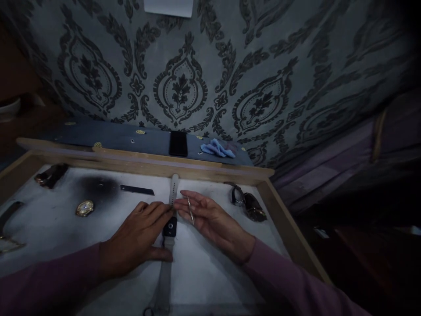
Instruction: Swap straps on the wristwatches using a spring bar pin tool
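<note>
A smartwatch (170,226) with a light grey strap (173,188) lies stretched lengthwise on the white surface in front of me. My left hand (134,239) comes in from its left, fingertips at the upper strap near the case and thumb across the lower strap. On the other side, my right hand (213,224) is turned partly palm up. A slim, pointed metal tool (190,211) rests in its fingers; its exact kind is unclear. The right fingertips meet the left ones at the strap, so the joint there is hidden.
Around the wooden-rimmed tray (141,159) lie a dark flat blade (137,190), a round gold watch face (84,208), a brown-strapped watch (51,175) and dark watches (252,208) at right. Behind the rim are a black phone (178,143) and a blue cloth (217,148).
</note>
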A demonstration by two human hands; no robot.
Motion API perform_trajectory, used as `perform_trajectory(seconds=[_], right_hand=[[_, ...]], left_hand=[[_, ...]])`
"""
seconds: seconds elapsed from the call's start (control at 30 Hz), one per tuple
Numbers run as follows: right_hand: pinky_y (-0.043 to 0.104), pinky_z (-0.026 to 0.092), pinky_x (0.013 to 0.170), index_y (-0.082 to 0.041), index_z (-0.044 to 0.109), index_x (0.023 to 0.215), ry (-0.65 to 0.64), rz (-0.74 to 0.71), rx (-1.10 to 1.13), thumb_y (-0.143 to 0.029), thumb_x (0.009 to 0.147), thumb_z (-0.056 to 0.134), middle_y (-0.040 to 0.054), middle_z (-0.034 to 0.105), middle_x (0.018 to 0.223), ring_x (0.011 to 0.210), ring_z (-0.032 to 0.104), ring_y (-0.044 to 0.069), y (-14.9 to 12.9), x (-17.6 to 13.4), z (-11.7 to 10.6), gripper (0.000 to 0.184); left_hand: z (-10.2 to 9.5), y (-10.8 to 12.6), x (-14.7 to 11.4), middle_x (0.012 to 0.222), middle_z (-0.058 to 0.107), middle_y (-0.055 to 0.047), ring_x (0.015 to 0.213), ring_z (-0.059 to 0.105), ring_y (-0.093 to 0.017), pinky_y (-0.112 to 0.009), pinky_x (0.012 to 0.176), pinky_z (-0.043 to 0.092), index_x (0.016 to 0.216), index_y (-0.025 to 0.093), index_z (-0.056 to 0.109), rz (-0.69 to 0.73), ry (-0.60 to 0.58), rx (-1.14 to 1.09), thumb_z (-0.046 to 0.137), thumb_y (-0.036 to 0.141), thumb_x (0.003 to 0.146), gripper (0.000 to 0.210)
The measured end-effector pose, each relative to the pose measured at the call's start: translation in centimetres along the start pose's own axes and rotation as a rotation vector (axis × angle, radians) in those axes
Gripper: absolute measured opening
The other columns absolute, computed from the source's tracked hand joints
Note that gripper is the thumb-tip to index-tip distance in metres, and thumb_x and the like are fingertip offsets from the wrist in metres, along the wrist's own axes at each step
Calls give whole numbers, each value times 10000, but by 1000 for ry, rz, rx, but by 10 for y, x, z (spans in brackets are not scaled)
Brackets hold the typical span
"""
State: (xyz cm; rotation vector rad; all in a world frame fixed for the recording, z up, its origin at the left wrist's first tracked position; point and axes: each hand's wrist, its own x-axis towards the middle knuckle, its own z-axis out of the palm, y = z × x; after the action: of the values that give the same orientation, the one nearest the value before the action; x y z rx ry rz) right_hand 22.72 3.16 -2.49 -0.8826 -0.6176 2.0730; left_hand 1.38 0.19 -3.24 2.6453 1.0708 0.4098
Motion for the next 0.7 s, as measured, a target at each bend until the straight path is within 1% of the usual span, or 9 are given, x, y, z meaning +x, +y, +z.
perform_trajectory(seconds=[0.1, 0.2, 0.37, 0.47, 0.7], right_hand=[[318, 451, 1046, -156, 588, 1099, -40, -36, 14, -122, 714, 787, 76, 716, 1046, 1065, 672, 169, 0, 2, 0, 435], [339, 421, 1086, -153, 595, 1081, -31, -58, 12, -155, 697, 819, 86, 718, 1065, 1117, 652, 184, 0, 1, 0, 445], [341, 405, 1099, -157, 636, 903, -20, -92, -17, -183, 675, 843, 64, 723, 1020, 1160, 628, 196, 0, 0, 2, 309], [333, 412, 1090, -164, 624, 829, -22, -117, -33, -198, 671, 852, 52, 720, 1006, 1145, 635, 186, 1, 1, 2, 279], [346, 423, 1071, -162, 623, 766, -1, -112, -38, -194, 661, 854, 47, 714, 979, 1021, 686, 177, 3, 2, 1, 256]], left_hand=[[1, 1, 1, 1248, 575, -114, 1096, 538, -309, -420, 844, 422, 1298, 174, 441, -9, 0, 22, 705, 615, 727, 768], [1, 0, 1, 1251, 572, -120, 1109, 528, -310, -419, 851, 419, 1272, 159, 456, -1, -18, 35, 703, 610, 735, 743], [0, -1, 1, 1271, 564, -122, 1136, 514, -310, -419, 872, 413, 1288, 157, 445, 0, -17, 47, 699, 596, 753, 737], [-1, 0, 1, 1262, 568, -113, 1116, 521, -306, -413, 865, 417, 1273, 168, 460, -5, -19, 26, 709, 586, 749, 716], [-2, 1, 1, 1272, 569, -92, 1124, 520, -297, -416, 882, 421, 1293, 199, 477, -20, 0, -15, 682, 598, 769, 689]])
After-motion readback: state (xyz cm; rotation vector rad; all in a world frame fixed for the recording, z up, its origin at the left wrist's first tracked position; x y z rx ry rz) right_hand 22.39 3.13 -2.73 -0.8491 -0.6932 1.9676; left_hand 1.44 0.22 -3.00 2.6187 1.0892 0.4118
